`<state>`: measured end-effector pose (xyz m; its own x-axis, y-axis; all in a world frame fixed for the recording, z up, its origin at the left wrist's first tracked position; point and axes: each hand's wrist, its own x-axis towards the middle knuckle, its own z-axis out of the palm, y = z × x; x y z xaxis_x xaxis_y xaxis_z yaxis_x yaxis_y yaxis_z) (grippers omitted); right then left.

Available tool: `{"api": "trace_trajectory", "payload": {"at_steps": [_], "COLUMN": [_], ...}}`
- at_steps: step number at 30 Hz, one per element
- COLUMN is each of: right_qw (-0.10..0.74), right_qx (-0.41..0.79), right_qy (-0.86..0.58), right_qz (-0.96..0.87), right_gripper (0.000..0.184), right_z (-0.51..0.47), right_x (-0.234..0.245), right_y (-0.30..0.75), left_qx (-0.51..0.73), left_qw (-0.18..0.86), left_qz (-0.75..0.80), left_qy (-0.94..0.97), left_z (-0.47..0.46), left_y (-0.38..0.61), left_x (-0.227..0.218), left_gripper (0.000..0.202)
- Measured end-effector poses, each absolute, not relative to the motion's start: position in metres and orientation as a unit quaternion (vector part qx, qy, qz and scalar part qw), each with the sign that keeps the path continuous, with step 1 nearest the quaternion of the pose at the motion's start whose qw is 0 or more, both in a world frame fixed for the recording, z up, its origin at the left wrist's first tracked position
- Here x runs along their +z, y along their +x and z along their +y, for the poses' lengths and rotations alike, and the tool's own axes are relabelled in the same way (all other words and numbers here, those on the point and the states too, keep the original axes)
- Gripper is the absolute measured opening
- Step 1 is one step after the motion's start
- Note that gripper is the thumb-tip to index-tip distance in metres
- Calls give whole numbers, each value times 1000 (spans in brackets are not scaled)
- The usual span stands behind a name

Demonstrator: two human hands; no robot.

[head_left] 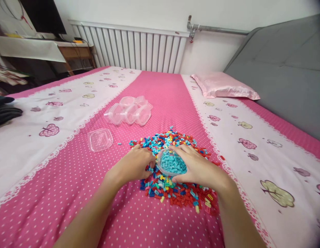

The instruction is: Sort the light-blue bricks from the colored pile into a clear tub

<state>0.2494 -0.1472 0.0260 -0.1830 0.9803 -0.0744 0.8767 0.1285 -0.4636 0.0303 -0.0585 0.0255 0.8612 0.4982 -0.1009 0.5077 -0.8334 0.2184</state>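
Observation:
A pile of small coloured bricks in red, blue, teal and yellow lies on the pink dotted bedsheet. In its middle sits a small clear plastic tub filled with teal bricks. My right hand wraps round the tub's right side, thumb at its near edge. My left hand rests on the pile just left of the tub, its fingers curled together at the tub's rim; what they pinch is hidden.
A clear lid lies left of the pile. Several empty clear tubs are clustered farther back. A pink pillow lies by the grey headboard. A white radiator stands behind the bed; a desk is at far left.

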Motion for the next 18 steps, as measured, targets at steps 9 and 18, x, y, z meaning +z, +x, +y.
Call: {"api": "trace_trajectory", "payload": {"at_steps": [9, 18], "right_qw": [163, 348], "right_qx": [202, 94], "right_qy": [-638, -574], "right_qz": [-725, -735], "right_gripper": [105, 18], "right_z": [-143, -134], "right_x": [20, 35], "right_y": [247, 241], "left_qx": [59, 257], "left_qw": [161, 145], "left_qz": [247, 217], "left_qy": [954, 930], "left_z": [-45, -52], "left_y": [21, 28], "left_x": [32, 34], "left_gripper": [11, 2]}}
